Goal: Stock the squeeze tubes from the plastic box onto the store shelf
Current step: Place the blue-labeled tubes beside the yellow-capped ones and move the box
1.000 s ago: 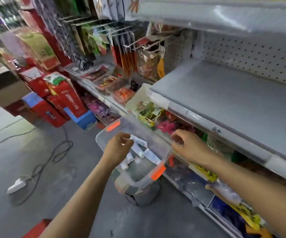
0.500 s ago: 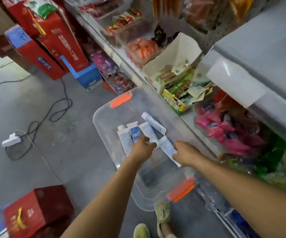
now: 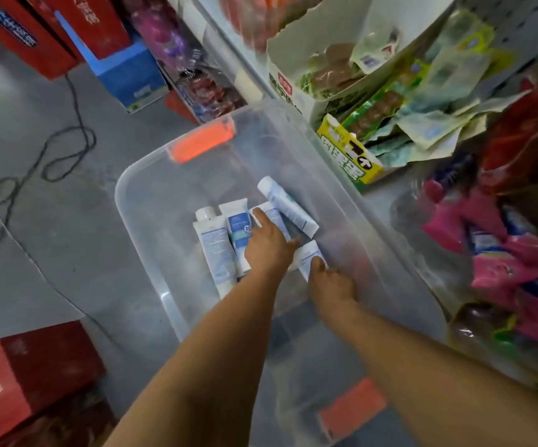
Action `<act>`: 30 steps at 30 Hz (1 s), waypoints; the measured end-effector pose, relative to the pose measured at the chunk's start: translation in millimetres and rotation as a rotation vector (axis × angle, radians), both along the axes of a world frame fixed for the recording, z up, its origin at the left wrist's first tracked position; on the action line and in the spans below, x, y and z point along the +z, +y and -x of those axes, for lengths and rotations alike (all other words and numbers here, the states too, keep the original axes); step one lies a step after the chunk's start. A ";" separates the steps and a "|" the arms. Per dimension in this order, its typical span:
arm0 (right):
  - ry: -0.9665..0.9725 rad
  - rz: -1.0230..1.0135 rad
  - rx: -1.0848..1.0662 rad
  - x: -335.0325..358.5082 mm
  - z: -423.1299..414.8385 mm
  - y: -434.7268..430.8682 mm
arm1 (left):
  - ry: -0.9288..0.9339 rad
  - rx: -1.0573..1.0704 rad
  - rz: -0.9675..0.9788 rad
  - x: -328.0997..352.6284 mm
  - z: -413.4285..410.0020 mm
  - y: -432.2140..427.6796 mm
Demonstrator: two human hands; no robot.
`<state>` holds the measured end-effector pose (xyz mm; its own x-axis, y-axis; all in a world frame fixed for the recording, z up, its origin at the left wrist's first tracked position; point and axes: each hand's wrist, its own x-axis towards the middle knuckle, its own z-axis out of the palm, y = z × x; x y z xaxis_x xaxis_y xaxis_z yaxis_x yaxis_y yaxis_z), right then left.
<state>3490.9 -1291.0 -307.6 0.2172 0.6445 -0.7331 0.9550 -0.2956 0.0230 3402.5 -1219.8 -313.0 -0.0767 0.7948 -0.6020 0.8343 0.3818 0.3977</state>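
Note:
A clear plastic box (image 3: 138,201) with orange latches stands below me beside the shelf unit. Several white squeeze tubes with blue print lie on its bottom: one at the left (image 3: 214,250), one with a blue label (image 3: 238,230), one slanted at the far right (image 3: 288,208). My left hand (image 3: 269,245) reaches down inside the box, fingers spread flat over a middle tube (image 3: 274,217). My right hand (image 3: 330,280) is also inside the box, its fingertips on a small white tube (image 3: 308,256). Neither tube is lifted off the bottom.
To the right, a shelf (image 3: 387,195) holds an open white carton (image 3: 296,59) of snack packets, green packets and pink bags (image 3: 499,272). Red boxes (image 3: 29,372) sit on the grey floor at lower left. Red and blue boxes (image 3: 125,69) stand at the back. A black cable (image 3: 64,150) trails across the floor.
My view dropped from the shelves to the box. Both hands went from the box's rim down inside it and now rest on tubes; the left hand's fingers spread forward.

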 end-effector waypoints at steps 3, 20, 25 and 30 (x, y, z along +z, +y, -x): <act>-0.010 0.012 0.012 1.9 -2.2 -3.1 | -0.015 0.020 0.023 -2.5 1.8 4.4; 0.634 -0.424 -0.811 190.1 6.2 -78.9 | -0.741 0.472 0.275 173.1 56.9 -111.5; 0.929 -0.602 -0.979 268.5 1.8 -170.7 | -0.949 0.438 0.221 265.9 59.4 -202.0; 1.116 -0.675 -0.973 345.3 -14.1 -274.0 | -1.055 0.319 0.310 328.5 48.7 -286.7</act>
<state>3505.0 -1565.0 37.7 0.2955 0.8407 -0.4538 -0.1358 -0.4332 -0.8910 3353.8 -1506.5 15.5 0.4112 0.6361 -0.6529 -0.0121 0.7200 0.6939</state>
